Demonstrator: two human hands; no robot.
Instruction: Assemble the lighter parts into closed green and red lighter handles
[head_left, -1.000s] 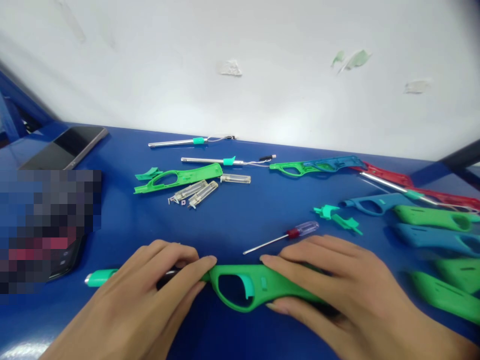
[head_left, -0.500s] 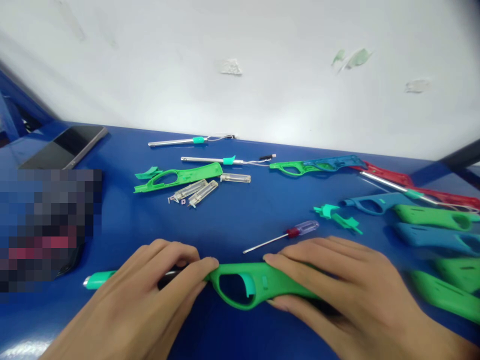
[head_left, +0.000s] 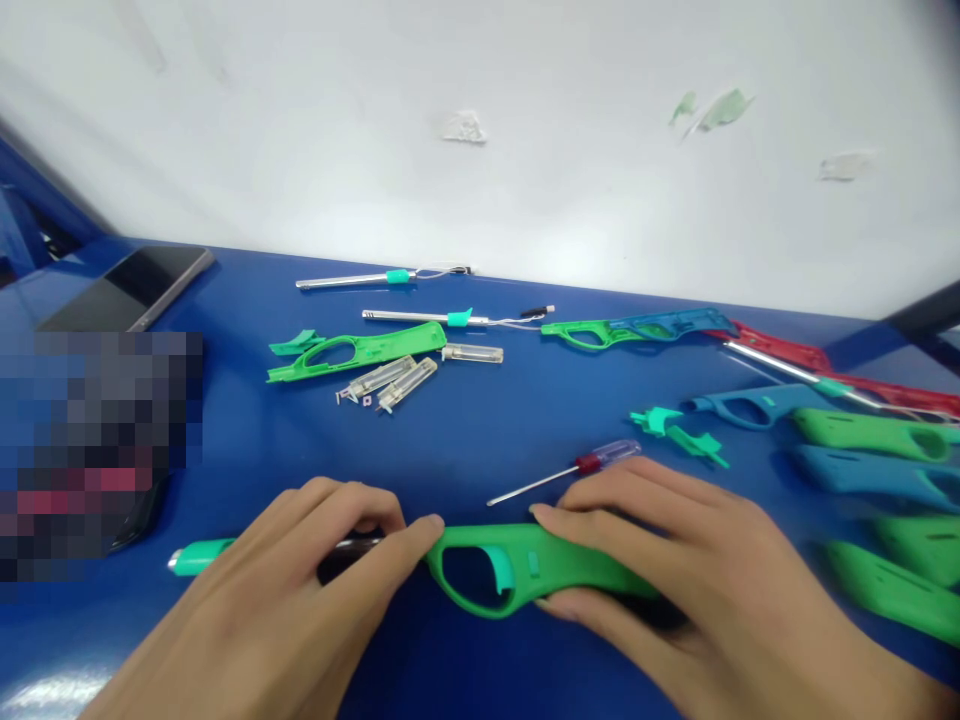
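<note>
A green long-neck gas lighter (head_left: 551,550) lies level just above or on the blue tabletop, its handle toward the right. My left hand (head_left: 300,580) closes round the join of handle and tube, covering most of the tube; a teal tip (head_left: 199,557) sticks out on the left. My right hand (head_left: 667,560) pinches the handle from above and below, hiding its rear end. A teal trigger (head_left: 499,570) shows inside the finger loop. Just beyond the right hand lies a screwdriver (head_left: 592,462) with a red and clear handle.
Metal lighter tubes (head_left: 427,318) with wires, a green half shell (head_left: 360,352) and clear fuel tanks (head_left: 405,385) lie farther back. Teal small parts (head_left: 679,435) and several coloured lighter shells (head_left: 870,432) are at right. A phone (head_left: 142,285) lies left, beside a white wall (head_left: 337,130).
The lighter and both hands have shifted very slightly to the right in view. My grip on the lighter looks the same.
</note>
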